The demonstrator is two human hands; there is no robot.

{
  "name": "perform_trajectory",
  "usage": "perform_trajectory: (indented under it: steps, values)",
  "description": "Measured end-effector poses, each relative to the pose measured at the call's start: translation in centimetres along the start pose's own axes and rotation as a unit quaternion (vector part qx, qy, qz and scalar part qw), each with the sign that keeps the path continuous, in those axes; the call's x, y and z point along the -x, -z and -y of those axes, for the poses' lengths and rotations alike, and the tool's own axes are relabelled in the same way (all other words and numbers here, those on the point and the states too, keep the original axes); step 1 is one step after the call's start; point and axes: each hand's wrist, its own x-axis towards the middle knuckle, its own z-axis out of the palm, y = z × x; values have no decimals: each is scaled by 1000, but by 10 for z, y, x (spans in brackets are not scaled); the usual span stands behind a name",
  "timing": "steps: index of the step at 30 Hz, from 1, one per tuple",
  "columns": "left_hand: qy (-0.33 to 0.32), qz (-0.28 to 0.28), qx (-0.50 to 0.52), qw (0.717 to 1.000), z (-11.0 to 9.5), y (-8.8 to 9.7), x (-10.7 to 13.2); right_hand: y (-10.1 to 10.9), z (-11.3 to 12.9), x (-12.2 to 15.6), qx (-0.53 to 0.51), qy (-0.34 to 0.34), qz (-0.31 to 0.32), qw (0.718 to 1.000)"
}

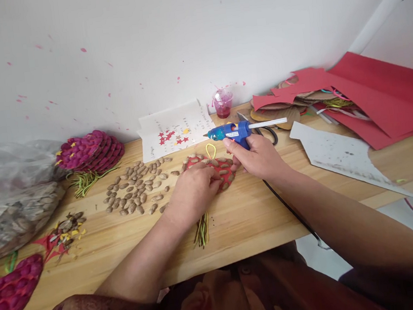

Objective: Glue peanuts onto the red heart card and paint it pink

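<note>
My right hand (257, 156) is closed round the handle of a blue hot-glue gun (233, 132), whose nozzle points left and whose white glue stick juts out to the right. My left hand (195, 188) rests knuckles-up on a red heart-shaped craft piece (223, 170) studded with brown shells; its fingers curl down on the piece, pressing a shell I cannot make out. A yellow loop (211, 149) sticks out at the piece's top and green-yellow strands (202, 230) trail from under my left wrist. Loose brown shells (135, 188) lie just left of that hand.
A wooden table (244, 220) runs along a white wall. Finished magenta hearts (88, 151) are stacked at the back left, another at the front left (9, 294). A plastic bag of shells (6, 202), a star sheet (173, 129), a pink cup (223, 104), scissors (267, 133), red paper (371, 96).
</note>
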Motion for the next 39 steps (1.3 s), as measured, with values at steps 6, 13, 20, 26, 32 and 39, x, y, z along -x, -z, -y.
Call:
perform_trajectory:
  steps: [6,13,20,26,32,39]
  values:
    - [147,15,374,916,16,12,-2,5,11,4,-183,-62,71,979]
    - [178,5,698,694,33,31,-9,16,21,16,-292,-33,115,949]
    - [160,7,760,629,36,35,-8,15,29,31,-246,-3,102,964]
    - [155,0,753,639,37,38,-9,16,28,34,-171,26,95,980]
    - [158,-2,750,642,36,40,-8,18,27,32,-122,60,78,988]
    - [165,-6,748,643,37,39,-8,19,22,29,-108,98,91,985]
